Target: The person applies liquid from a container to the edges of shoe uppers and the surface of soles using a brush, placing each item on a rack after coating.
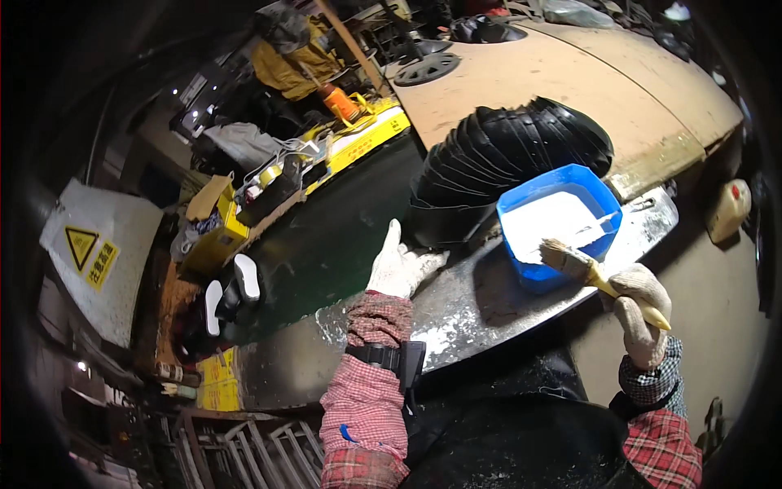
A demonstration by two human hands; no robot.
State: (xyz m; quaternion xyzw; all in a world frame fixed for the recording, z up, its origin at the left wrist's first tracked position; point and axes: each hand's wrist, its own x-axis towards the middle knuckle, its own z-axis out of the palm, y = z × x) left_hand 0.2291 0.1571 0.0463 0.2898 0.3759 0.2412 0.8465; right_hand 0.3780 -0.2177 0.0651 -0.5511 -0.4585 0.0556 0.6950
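Observation:
My right hand (643, 306), in a pale knit glove, is closed round the yellow handle of a paintbrush (577, 264). The brush's whitened bristles hang over the near rim of a blue plastic tub (544, 282). Thick white liquid (533, 218) fills part of the tub, and a pale stick leans in it on the right. My left hand (399, 267), in a whitish glove, rests at the near left end of a fanned row of thin black overlapping pieces (497, 163). Its fingers are spread, with the thumb toward the row; whether it touches the lowest piece is hard to tell.
The tub stands on a white-smeared metal ledge (456, 322) beside a dark green surface (326, 228). A tan board (635, 90) lies behind. White-soled black shoes (246, 279) sit left, near a yellow box (213, 232) and a warning-marked metal panel (102, 261). A jerrycan (729, 212) stands right.

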